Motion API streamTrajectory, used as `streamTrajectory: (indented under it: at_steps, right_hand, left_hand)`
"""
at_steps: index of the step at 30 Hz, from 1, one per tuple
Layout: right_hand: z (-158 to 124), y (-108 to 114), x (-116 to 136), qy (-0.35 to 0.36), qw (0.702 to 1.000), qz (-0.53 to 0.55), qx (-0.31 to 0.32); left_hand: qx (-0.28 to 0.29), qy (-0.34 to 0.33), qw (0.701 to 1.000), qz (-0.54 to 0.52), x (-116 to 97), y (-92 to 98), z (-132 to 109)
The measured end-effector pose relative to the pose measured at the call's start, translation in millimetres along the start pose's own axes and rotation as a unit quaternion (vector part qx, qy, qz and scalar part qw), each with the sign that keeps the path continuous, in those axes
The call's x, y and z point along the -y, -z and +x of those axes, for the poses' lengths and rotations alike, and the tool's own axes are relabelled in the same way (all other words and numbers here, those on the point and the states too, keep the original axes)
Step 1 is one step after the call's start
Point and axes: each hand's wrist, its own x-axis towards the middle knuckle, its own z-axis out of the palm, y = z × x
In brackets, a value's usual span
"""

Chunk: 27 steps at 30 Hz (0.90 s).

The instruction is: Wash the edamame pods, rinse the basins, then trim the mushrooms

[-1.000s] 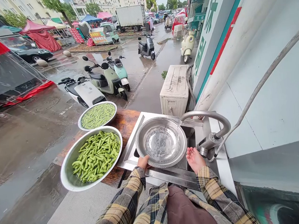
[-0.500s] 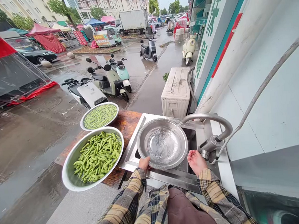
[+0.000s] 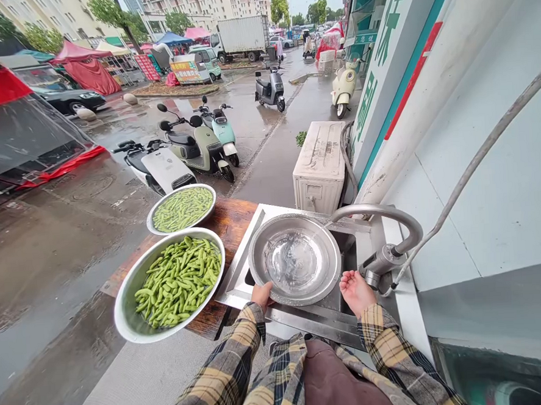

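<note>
While water runs from the tap [image 3: 407, 228] into the basin [image 3: 265, 252], which sits over the sink [image 3: 349, 246], the left hand [image 3: 261, 296] is closed on the near left of its rim, thumb on top, the other fingers mostly hidden. The right hand [image 3: 356, 292] is half open, palm up, fingers loosely curled around nothing, between basin and tap. Left of the sink, two bowls [image 3: 126, 306] of green pods [image 3: 181, 281] stand on a board [image 3: 238, 226].

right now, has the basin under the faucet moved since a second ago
No: judged against the faucet, the basin shows no clear shift either way.
</note>
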Motion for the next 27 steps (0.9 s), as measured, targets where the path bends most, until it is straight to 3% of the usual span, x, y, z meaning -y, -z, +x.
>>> streamTrajectory:
  at_steps: [27]
  right_hand:
    - [-4.0, -0.5, 1.4, -0.003, 1.000, -0.025, 0.001]
  left_hand:
    - [0.005, 0.005, 1.000, 0.004, -0.5, -0.5, -1.0]
